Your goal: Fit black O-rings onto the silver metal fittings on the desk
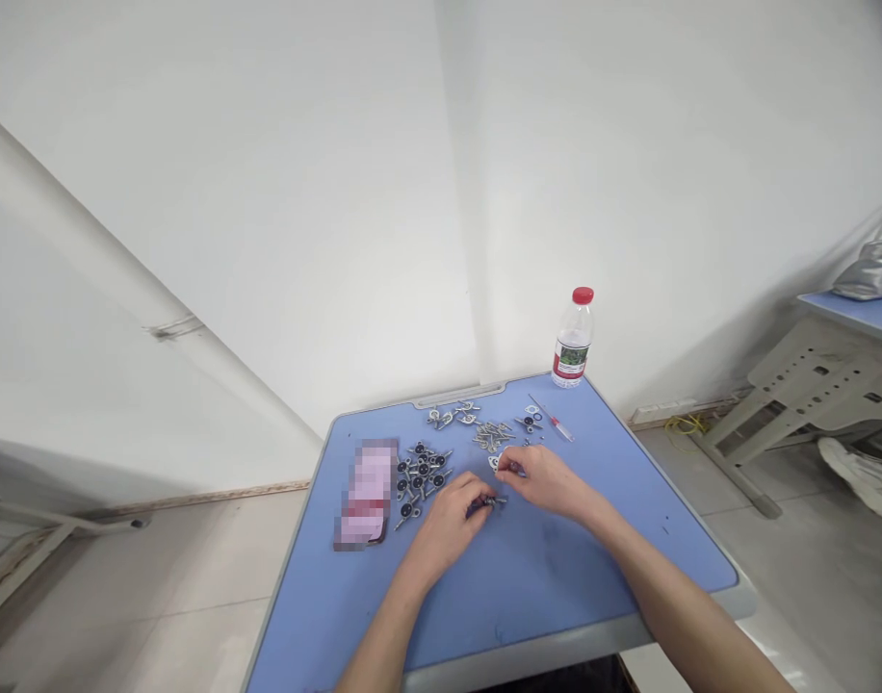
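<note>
My left hand (452,515) rests on the blue table (557,568) with its fingers closed round a small dark metal part (488,503) whose screw end sticks out to the right. My right hand (546,478) lies just beyond it, fingertips pinched on a small silver piece (497,463) near the loose hardware. A pile of black-wheeled metal parts (421,474) lies left of my left hand. Silver brackets and screws (488,435) are scattered behind both hands.
A pink phone-like object (367,493), blurred, lies at the table's left. A red-handled screwdriver (555,422) and a red-capped water bottle (573,339) stand at the far right corner. A white wall is behind; another desk (817,366) stands right.
</note>
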`<state>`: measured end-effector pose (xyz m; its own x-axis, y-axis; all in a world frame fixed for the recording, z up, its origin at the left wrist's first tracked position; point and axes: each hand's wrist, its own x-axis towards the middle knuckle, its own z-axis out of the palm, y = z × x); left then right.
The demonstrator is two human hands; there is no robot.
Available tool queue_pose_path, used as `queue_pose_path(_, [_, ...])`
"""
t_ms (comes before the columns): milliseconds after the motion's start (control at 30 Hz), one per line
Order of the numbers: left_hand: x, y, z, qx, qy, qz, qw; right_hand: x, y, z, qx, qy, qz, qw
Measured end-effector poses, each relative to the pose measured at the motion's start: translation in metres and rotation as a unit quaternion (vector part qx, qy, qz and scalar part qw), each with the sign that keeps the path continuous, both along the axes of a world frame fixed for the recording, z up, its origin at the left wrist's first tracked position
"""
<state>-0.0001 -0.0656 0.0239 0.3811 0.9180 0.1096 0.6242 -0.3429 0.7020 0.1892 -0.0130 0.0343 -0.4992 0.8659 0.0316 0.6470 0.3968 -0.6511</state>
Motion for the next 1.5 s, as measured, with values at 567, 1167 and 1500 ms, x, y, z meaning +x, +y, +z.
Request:
queue_pose_path(567, [-0.002,0.003,0.007,0.071,-0.145,0.081,0.984,-0.020,-0.010,-0.011,-0.181,0.309,0.043,0.933])
queue_pose_path(1167, [-0.005,-0.001,0.005,0.163,-0.084,0.093,0.979,-0.023,-0.009,-0.008,-0.253,0.425,0.050,0.868])
queue_pose_path(1500, [-0.005,-0.001,-0.003,0.247,-0.010,0.079,0.966,-0.027,-0.010,-0.017,-0.214,0.386,-0.007,0.897])
